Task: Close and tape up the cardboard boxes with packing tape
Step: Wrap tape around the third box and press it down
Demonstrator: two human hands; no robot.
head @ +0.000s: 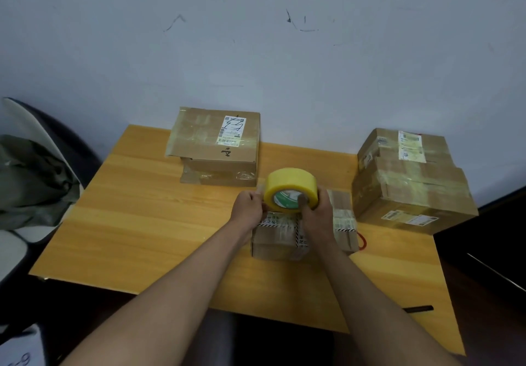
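Tape roll [290, 188] above small box [287, 240], right hand [317, 212] gripping it, left hand [247, 207] pinching its end

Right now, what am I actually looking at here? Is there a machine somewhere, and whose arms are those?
There is no machine in this picture. The single view comes from a camera worn on a person's head, looking forward and down, so the two bare arms reaching in from the bottom are that person's own.

They work at a wooden table set against a pale wall. The right hand has its grip on a yellow roll of packing tape, thumb through the core. The left hand pinches at the roll's left edge, seemingly the loose end of the tape, though that is too small to be sure.

Under the hands sits a small cardboard box with printed tape across it. A flat box lies at the back, and a stack of taped boxes stands on the right.
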